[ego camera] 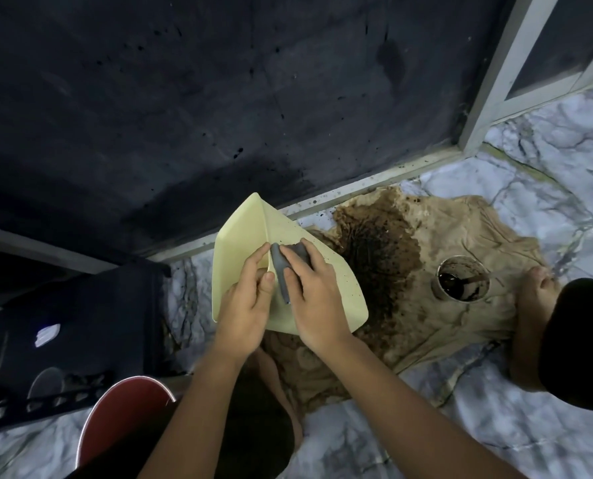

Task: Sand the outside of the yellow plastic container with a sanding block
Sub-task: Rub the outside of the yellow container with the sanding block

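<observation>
Above a stained cloth (426, 271) on the floor, the left hand (246, 302) is gripping the yellow container (239, 229) while the right hand (317, 299), grip closed around the sanding block (283, 267), is working one corner edge, speckled faces seemingly remaining.

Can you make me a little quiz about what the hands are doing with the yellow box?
1. True or false: the yellow container is lying flat on the stained cloth.
2. Which hand presses the grey sanding block against the container?
A. left hand
B. right hand
3. What sits on the cloth to the right of the container?

Key:
1. False. Both hands hold it tilted above the cloth.
2. B. The left hand steadies the container.
3. A small round cup with dark liquid inside.
</observation>
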